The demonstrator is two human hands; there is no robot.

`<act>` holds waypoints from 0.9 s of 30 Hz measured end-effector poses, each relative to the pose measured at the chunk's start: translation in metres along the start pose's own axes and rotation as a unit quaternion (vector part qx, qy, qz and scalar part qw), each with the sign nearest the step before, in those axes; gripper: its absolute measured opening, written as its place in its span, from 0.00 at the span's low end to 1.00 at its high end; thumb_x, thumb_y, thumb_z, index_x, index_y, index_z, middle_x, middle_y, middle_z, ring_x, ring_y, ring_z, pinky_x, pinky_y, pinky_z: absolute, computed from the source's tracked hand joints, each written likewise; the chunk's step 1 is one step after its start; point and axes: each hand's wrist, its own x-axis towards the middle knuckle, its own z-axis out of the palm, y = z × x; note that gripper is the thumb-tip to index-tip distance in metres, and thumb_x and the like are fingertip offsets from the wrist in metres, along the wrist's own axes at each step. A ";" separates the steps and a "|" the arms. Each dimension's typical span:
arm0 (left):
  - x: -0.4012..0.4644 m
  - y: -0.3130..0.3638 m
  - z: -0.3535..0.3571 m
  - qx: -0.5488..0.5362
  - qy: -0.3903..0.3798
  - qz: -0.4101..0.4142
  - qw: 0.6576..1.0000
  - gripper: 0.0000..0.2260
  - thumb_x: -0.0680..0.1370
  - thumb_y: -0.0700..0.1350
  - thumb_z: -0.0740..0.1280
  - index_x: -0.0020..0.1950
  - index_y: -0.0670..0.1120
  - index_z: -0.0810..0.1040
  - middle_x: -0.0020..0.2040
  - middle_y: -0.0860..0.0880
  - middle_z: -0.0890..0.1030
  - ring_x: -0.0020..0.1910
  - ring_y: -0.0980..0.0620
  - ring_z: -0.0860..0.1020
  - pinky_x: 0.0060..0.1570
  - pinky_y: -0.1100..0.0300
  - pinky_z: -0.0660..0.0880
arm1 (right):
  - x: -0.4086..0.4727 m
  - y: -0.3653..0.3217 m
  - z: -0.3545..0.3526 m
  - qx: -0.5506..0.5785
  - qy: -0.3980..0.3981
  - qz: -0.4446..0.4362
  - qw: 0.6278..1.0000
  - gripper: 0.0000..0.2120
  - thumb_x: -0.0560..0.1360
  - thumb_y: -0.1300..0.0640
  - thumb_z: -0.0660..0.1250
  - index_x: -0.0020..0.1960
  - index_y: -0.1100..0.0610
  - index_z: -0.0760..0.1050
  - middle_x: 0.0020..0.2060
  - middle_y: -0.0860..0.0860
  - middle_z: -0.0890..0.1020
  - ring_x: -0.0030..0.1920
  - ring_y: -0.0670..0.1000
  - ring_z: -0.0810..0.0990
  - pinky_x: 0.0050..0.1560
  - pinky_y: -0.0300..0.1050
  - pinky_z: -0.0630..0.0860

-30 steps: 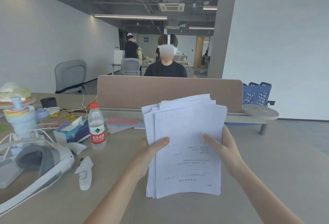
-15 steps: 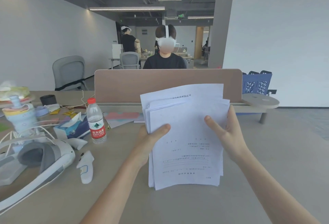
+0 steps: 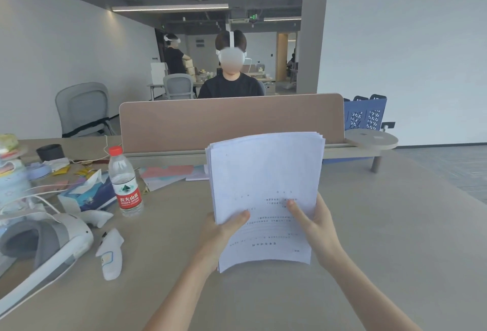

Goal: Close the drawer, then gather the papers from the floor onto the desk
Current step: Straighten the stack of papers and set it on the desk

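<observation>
The left hand point(image 3: 224, 233) is closed on the left edge of the papers point(image 3: 266, 199), with the thumb lying on the front page and the other fingers hidden behind. The right hand point(image 3: 315, 225) grips the right edge the same way, thumb on top. Both hands hold the same stack, low down near its bottom.

The papers stand almost upright above the desk point(image 3: 369, 225). The stack looks neat, and the top edges line up well. Its bottom edge bends forward a little. I cannot tell if that edge touches the desk or hangs just over it.

I think the job is nearly done. The papers are off the floor and only need to be laid down. The drawer is not in view, so I cannot say if it is shut.

To do this step well, both hands should tip the stack flat together and lower it onto the bare part of the desk right below. They should let go only when the whole stack rests flat, so no sheet slides off.

To the left stands a water bottle point(image 3: 126, 180), close by but not touching. A white headset point(image 3: 52, 246) and a small white controller point(image 3: 110, 254) lie farther left. The stack should stay clear of these. A brown divider point(image 3: 232, 122) stands behind the desk.
</observation>
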 end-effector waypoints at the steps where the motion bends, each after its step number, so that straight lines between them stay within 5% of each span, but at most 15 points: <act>1: 0.001 0.001 0.000 -0.002 0.001 0.007 1.000 0.08 0.69 0.44 0.78 0.42 0.58 0.87 0.43 0.53 0.88 0.44 0.55 0.86 0.41 0.60 0.80 | 0.001 -0.001 -0.001 0.000 0.008 -0.006 1.000 0.15 0.77 0.55 0.71 0.63 0.52 0.76 0.57 0.47 0.85 0.58 0.47 0.84 0.58 0.51 0.80; 6: 0.001 -0.006 -0.003 -0.009 -0.028 -0.018 0.999 0.15 0.68 0.49 0.75 0.53 0.50 0.85 0.52 0.49 0.87 0.53 0.49 0.85 0.55 0.50 0.79 | 0.006 -0.006 -0.016 -0.013 0.026 -0.046 0.999 0.12 0.79 0.55 0.69 0.60 0.47 0.74 0.55 0.43 0.83 0.58 0.44 0.82 0.57 0.46 0.77; 12: 0.001 -0.029 0.001 0.021 0.006 -0.073 0.997 0.16 0.67 0.53 0.78 0.53 0.53 0.84 0.50 0.56 0.87 0.50 0.56 0.85 0.50 0.57 0.79 | 0.007 -0.001 -0.013 -0.027 -0.002 -0.040 0.999 0.21 0.78 0.48 0.67 0.70 0.49 0.70 0.64 0.47 0.81 0.66 0.48 0.79 0.66 0.53 0.74; 17: 0.005 -0.014 0.006 0.037 0.022 -0.022 0.999 0.05 0.73 0.46 0.75 0.48 0.53 0.84 0.44 0.57 0.88 0.43 0.59 0.86 0.43 0.60 0.80 | 0.016 -0.013 -0.018 -0.051 0.015 -0.074 0.996 0.04 0.82 0.57 0.64 0.56 0.51 0.73 0.48 0.36 0.83 0.52 0.39 0.81 0.50 0.37 0.76; 22: -0.004 -0.037 0.012 0.048 0.032 -0.035 0.998 0.05 0.75 0.48 0.73 0.49 0.56 0.83 0.45 0.62 0.87 0.47 0.61 0.85 0.48 0.58 0.80 | 0.008 0.017 -0.019 -0.044 0.029 -0.010 0.999 0.07 0.81 0.51 0.64 0.57 0.51 0.73 0.53 0.44 0.83 0.59 0.50 0.81 0.60 0.56 0.76; 27: 0.001 -0.042 0.012 0.065 0.067 -0.035 0.995 0.07 0.73 0.52 0.74 0.50 0.56 0.83 0.45 0.61 0.87 0.48 0.61 0.84 0.51 0.57 0.78 | 0.009 0.021 -0.016 -0.060 0.011 -0.015 0.998 0.09 0.84 0.55 0.61 0.62 0.46 0.74 0.55 0.41 0.83 0.56 0.40 0.81 0.57 0.43 0.77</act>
